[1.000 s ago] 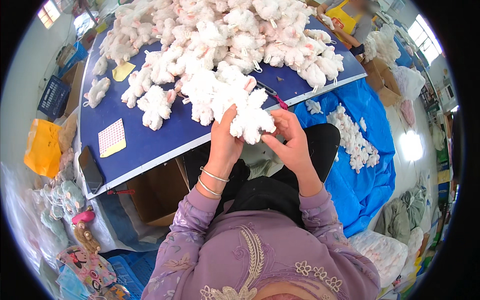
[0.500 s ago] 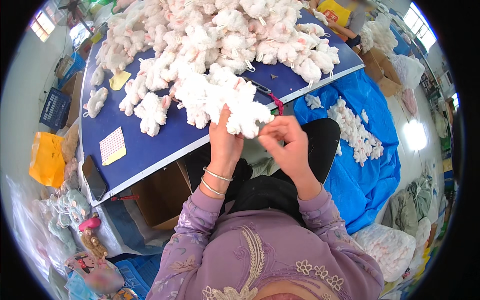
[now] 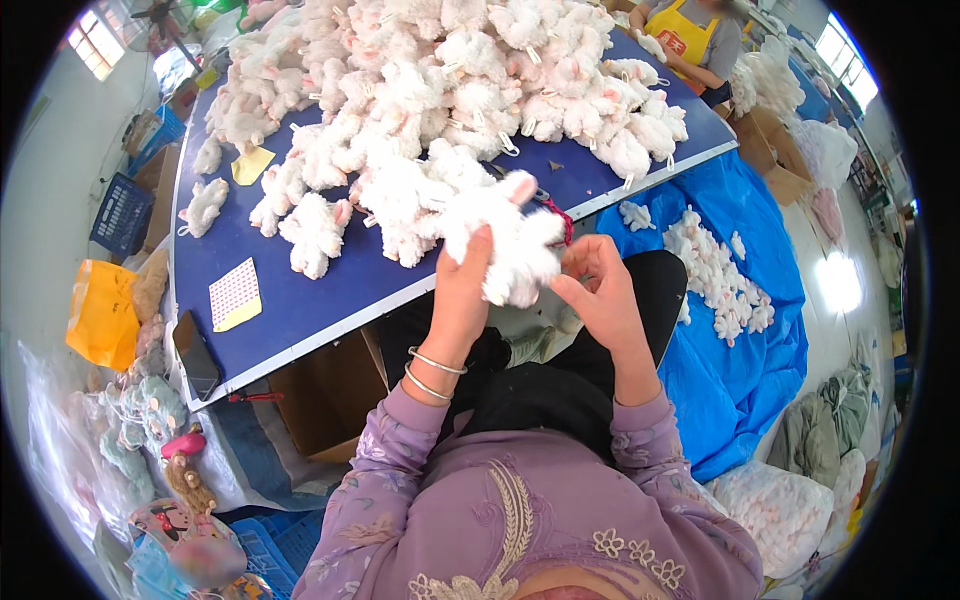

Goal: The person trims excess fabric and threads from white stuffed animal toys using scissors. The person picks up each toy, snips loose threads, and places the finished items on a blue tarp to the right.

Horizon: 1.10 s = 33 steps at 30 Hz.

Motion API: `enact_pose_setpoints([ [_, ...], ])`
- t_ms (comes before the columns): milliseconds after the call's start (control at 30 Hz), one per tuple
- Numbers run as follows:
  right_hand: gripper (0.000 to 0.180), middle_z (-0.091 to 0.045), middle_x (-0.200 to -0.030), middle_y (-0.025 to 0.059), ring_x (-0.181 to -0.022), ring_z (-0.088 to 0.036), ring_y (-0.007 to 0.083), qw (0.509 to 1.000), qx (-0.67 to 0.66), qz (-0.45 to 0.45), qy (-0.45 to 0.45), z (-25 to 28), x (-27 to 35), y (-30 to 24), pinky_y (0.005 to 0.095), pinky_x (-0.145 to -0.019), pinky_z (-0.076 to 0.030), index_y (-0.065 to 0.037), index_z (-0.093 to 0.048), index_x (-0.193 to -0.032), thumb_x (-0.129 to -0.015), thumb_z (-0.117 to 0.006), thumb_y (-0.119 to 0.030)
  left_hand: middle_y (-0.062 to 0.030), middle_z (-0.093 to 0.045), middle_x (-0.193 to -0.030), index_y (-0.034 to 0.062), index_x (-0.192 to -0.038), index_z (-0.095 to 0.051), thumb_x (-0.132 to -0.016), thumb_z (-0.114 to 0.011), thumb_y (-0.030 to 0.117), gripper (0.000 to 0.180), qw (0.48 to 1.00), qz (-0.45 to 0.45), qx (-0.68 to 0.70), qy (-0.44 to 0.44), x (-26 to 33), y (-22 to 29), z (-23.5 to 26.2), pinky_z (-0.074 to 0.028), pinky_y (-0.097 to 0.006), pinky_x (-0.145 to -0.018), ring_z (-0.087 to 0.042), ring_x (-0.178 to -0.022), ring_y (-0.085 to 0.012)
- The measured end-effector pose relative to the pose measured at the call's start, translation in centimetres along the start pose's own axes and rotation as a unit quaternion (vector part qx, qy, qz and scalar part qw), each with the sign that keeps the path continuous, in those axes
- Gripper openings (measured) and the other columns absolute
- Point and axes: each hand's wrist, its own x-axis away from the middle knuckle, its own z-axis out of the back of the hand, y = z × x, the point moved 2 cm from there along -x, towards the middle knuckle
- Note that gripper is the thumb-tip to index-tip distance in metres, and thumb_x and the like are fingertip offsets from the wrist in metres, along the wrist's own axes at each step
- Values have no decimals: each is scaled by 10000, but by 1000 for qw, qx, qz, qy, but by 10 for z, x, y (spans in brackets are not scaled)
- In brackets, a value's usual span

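Head view: held plush toy (image 3: 505, 250) (pink ear (image 3: 520, 187) up) has turned.

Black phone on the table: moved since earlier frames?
No. The black phone keeps its place relative to the near-left corner of the blue table.

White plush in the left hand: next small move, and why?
Probably use the right hand to pinch the right edge of the white plush: the left hand holds it, and the right thumb is close by that edge, though contact is unclear.
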Motion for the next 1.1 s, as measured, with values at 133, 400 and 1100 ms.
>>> enact_pose_setpoints([
  [133,346,-611,-1035,34,-922,-553,101,987,-127,-2,-103,-13,0,5,269,-790,-468,6,-546,-1191,-892,-623,-151,-84,-579,-1141,-3,-1256,-470,-961,-542,160,345,962,-77,-229,-125,12,-6,-20,-439,-279,-882,-525,-1031,-120],
  [400,788,-411,-1433,195,-1293,-437,346,798,-568,199,23,92,-24,-7,495,-1006,-417,-28,-247,-1463,-897,-537,-493,-198,-451,-1317,31,-1189,-483,-752,-727,150,515,740,-286,-604,71,-19,76,39,-330,-423,-1034,-445,-1189,-334],
  [1100,226,-601,-796,9,-654,-512,31,986,-145,42,-72,-44,-29,-19,177,-588,-418,-6,-553,-1057,-866,-658,-63,-95,-610,-1124,-19,-1280,-468,-1002,-388,329,453,998,-14,54,9,7,22,29,-484,-280,-767,-599,-974,-167],
])
